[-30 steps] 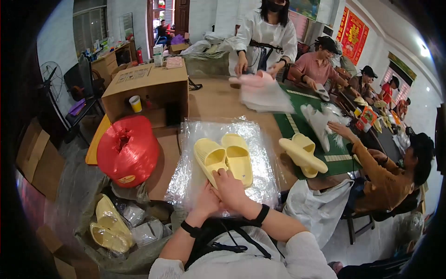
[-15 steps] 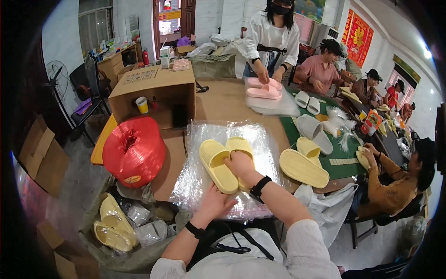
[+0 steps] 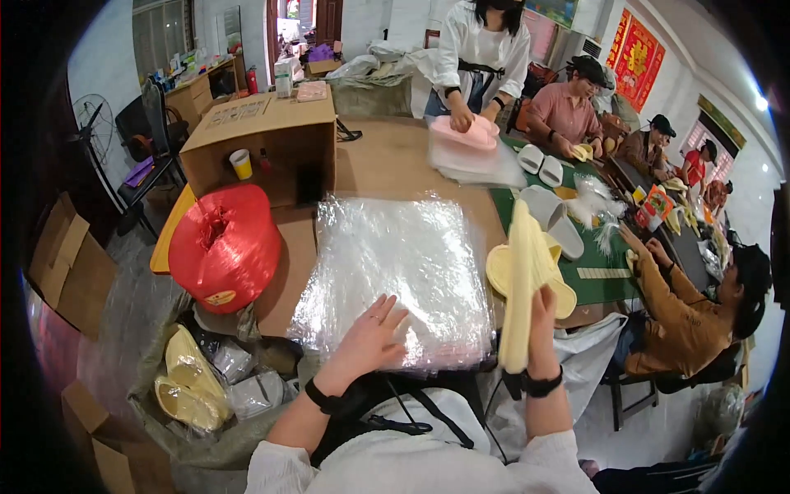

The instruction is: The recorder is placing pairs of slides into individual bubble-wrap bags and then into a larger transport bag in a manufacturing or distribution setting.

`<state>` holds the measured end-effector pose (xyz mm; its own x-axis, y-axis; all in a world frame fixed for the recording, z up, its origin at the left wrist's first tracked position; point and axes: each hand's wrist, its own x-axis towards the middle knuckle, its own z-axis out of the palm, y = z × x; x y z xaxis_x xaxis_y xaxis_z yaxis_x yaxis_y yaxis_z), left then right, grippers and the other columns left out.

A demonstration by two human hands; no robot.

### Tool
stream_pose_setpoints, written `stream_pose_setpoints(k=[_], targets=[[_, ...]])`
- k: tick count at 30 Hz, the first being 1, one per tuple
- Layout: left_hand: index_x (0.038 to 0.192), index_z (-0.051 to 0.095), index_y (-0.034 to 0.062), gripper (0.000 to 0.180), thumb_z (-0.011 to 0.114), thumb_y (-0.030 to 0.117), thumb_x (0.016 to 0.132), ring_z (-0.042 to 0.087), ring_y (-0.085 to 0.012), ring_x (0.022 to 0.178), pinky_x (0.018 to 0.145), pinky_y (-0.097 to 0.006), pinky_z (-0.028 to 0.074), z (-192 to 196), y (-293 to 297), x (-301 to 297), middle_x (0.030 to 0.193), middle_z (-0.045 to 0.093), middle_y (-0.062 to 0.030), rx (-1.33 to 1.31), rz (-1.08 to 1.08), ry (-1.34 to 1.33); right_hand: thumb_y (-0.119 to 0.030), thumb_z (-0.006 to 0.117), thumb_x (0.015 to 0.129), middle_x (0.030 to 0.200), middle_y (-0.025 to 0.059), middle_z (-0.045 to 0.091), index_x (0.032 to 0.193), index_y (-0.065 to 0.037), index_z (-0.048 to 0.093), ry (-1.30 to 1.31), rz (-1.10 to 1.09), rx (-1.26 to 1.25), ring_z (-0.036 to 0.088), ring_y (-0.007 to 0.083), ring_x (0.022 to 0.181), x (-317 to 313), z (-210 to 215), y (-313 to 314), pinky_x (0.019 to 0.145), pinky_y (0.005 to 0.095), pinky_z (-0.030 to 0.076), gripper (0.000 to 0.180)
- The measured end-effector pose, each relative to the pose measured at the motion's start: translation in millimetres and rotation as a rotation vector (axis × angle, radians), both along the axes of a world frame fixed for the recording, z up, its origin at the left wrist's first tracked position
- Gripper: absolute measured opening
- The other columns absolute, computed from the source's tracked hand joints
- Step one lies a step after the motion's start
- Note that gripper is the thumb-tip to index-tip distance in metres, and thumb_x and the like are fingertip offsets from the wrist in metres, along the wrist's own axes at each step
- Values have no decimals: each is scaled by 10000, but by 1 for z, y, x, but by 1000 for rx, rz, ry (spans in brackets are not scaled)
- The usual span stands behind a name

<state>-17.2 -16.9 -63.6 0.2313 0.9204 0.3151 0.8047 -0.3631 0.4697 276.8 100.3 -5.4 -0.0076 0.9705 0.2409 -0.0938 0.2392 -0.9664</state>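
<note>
The left hand lies flat, fingers spread, on the stack of clear plastic bags covering the desk — right of it, the right hand has its grip pressed around upright yellow slippers.

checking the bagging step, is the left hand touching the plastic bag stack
Touching. The head view shows the left hand lying flat, fingers spread, on the clear plastic bag stack.
</note>
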Motion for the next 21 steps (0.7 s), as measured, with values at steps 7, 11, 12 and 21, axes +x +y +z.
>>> stream_pose_setpoints(k=[7,11,12,21], targets=[[1144,631,45,419,704,81,733,554,-349,1203,1004,-409,470,33,-13,-20,1276,603,-153,-165,25,57,-108,538,967,1032,52,666,1173,55,593,217,-22,-1,613,141,924,53,-34,-63,808,281,492,268],[908,703,85,176,666,59,738,668,-319,888,770,-400,549,9,-14,-15,913,690,-117,161,144,-78,-80,569,935,1104,87,678,1179,55,597,13,139,54,646,175,998,53,-21,-80,867,311,510,281],[894,691,70,132,658,65,766,661,-323,847,729,-403,539,34,-9,-2,886,677,-125,-46,148,-14,-82,586,922,1100,100,687,1174,59,600,-21,237,36,660,179,990,58,-9,-90,861,312,516,289],[941,725,75,110,682,85,840,665,-284,822,701,-344,532,41,26,23,941,695,-83,157,141,-206,-187,627,871,909,221,665,994,11,660,-780,531,48,645,393,845,15,0,-103,741,416,521,236]])
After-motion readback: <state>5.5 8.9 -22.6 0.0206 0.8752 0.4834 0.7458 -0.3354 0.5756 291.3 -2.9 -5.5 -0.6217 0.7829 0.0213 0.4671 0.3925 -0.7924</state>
